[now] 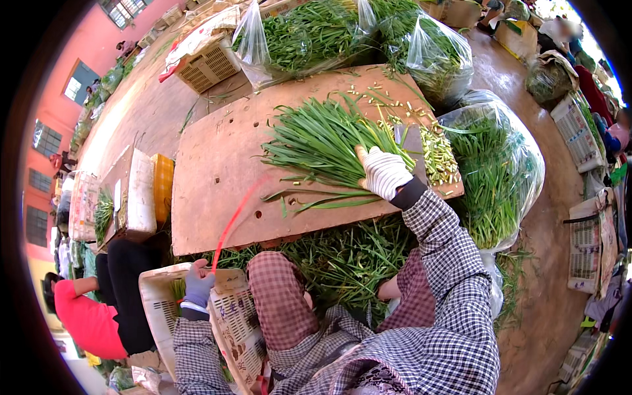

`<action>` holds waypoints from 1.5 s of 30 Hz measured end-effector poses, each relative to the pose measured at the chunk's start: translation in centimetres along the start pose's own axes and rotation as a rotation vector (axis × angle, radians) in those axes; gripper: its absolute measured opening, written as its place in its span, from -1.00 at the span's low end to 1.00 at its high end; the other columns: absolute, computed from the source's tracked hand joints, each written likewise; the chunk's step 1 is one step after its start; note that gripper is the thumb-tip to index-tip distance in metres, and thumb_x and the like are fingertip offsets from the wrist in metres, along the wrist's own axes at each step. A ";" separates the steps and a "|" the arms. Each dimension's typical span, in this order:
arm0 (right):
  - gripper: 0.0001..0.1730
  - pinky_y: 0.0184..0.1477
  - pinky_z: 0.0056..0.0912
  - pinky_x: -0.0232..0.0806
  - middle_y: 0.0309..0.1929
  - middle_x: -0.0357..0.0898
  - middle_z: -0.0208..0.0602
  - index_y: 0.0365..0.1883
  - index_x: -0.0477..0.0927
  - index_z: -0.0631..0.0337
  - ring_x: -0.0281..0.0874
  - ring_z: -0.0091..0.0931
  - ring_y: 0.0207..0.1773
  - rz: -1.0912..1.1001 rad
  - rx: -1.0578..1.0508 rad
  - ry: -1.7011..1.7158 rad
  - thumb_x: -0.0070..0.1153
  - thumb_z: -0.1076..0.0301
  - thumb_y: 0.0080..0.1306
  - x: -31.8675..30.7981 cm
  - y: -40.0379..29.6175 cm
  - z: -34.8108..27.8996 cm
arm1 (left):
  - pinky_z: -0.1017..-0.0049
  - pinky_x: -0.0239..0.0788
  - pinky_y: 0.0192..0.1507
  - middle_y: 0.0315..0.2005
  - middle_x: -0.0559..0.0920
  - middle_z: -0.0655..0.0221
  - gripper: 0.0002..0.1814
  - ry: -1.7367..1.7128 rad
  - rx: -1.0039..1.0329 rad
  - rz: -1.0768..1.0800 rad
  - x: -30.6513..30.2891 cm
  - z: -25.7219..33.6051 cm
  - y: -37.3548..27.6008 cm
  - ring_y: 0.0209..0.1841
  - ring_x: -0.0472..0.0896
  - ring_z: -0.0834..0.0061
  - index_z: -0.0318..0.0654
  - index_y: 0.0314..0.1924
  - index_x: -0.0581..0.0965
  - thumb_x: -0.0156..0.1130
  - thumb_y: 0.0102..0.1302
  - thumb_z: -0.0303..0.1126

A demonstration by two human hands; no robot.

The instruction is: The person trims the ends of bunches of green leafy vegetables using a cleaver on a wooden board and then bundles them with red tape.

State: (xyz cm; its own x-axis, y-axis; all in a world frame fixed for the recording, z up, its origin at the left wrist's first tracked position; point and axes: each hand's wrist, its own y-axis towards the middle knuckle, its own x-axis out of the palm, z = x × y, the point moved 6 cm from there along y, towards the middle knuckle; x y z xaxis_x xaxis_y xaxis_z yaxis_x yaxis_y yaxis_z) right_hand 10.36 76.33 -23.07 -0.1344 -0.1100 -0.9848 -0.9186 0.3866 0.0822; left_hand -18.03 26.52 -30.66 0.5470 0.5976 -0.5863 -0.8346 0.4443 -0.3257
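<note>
A bunch of long green leafy stalks (316,140) lies on a wooden board (217,197). My right hand (387,172), in a striped glove with bare fingertips, is closed around the bunch near its cut ends. Beside it lies a flat metal blade (414,148), with many short cut stem pieces (437,153) around it. My left hand (199,289), in a grey-blue glove, holds one end of a thin red strip (232,222) that rises over the board's near edge. That hand is above a white plastic crate (237,321) holding some green stalks.
Plastic bags of greens stand behind the board (316,37) and at its right (489,173). Loose leaves (345,256) cover the floor between my knees. A person in red (89,318) sits at the left beside a foam box (140,192). More crates (585,247) line the right side.
</note>
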 end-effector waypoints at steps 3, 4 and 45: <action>-0.14 -0.37 -0.21 0.40 -0.28 0.48 0.00 0.24 0.24 0.37 0.55 -0.20 -0.31 0.006 -0.010 0.023 0.31 0.16 0.05 0.1 0.0 -0.3 | 0.60 0.38 -0.60 -0.53 0.50 0.40 -0.53 0.085 -0.138 0.086 -2.8 -1.9 0.1 -0.59 0.48 0.62 -0.33 0.06 0.40 0.16 0.07 -0.55; -0.14 -0.37 -0.20 0.41 -0.28 0.48 0.00 0.24 0.24 0.37 0.55 -0.20 -0.31 0.010 -0.011 0.031 0.31 0.16 0.05 0.1 -0.1 -0.3 | 0.61 0.39 -0.62 -0.57 0.49 0.43 -0.52 0.084 -0.174 0.101 -3.2 -2.0 0.1 -0.62 0.48 0.62 -0.31 0.06 0.41 0.15 0.06 -0.56; -0.30 -0.31 -0.24 0.44 -0.41 0.55 0.15 0.13 0.35 0.43 0.61 -0.17 -0.36 0.095 0.190 0.745 0.14 0.24 0.03 0.4 -3.9 -0.8 | 0.43 0.48 -0.27 -0.21 0.58 0.38 -0.62 -1.044 -0.288 -0.875 34.4 18.7 2.1 -0.24 0.57 0.47 -0.17 0.03 0.46 0.31 0.24 -0.29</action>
State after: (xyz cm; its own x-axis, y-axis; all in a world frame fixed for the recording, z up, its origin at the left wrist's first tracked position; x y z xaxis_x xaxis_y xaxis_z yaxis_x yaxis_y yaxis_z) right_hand 13.62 74.05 -23.66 -0.4861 -0.6295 -0.6061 -0.8202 0.5680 0.0678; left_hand 0.27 60.48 -37.56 0.5820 0.4726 0.6618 -0.1136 0.8531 -0.5092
